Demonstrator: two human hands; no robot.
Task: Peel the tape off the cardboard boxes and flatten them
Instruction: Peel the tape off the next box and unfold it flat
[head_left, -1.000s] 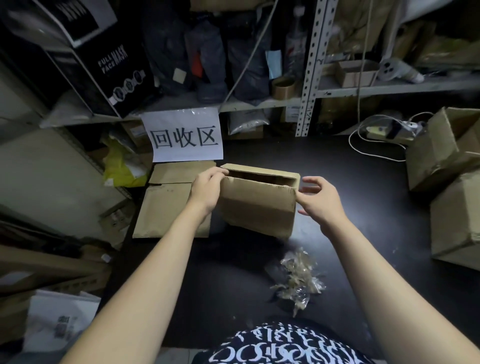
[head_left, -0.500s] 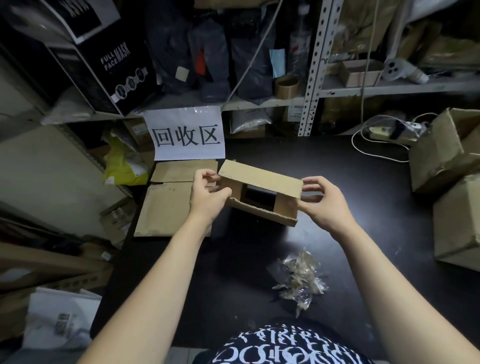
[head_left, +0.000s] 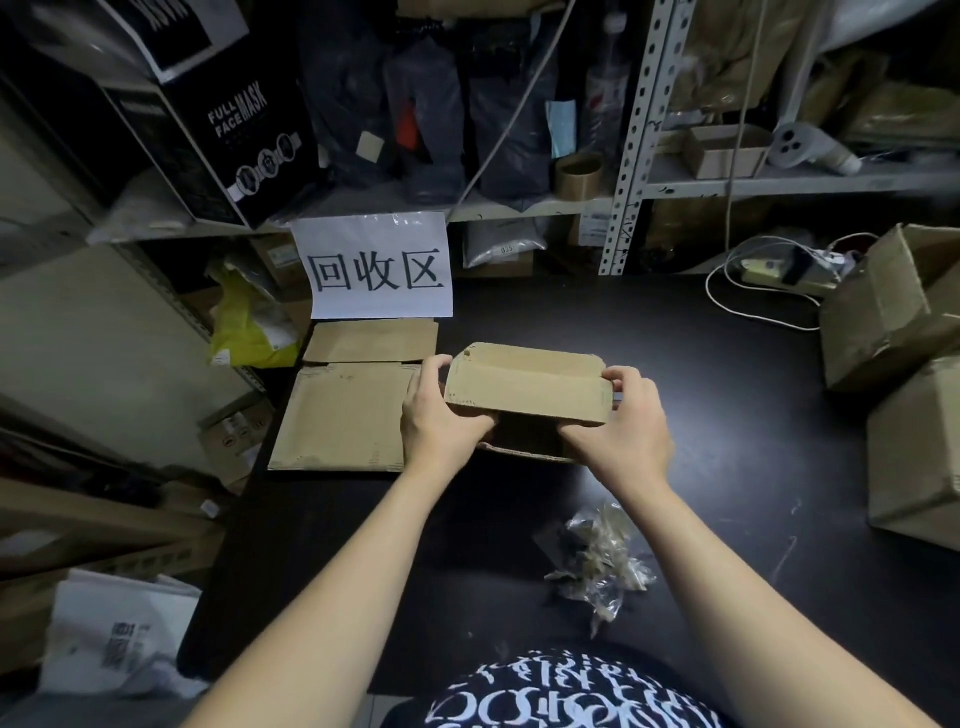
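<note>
The brown box (head_left: 524, 387) has tipped nearer, opening showing, left hand (head_left: 441, 418) and right hand (head_left: 626, 434) gripping its ends.

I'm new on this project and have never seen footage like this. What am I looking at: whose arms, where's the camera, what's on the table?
No machine here: a person works with bare hands, filmed by a camera on their head, looking forward and down. The left hand and right hand each grip an end of a small cardboard box over a dark table. On it lie flattened cardboard at the left, a crumpled wad of tape near the person, and more boxes at the right.
</note>
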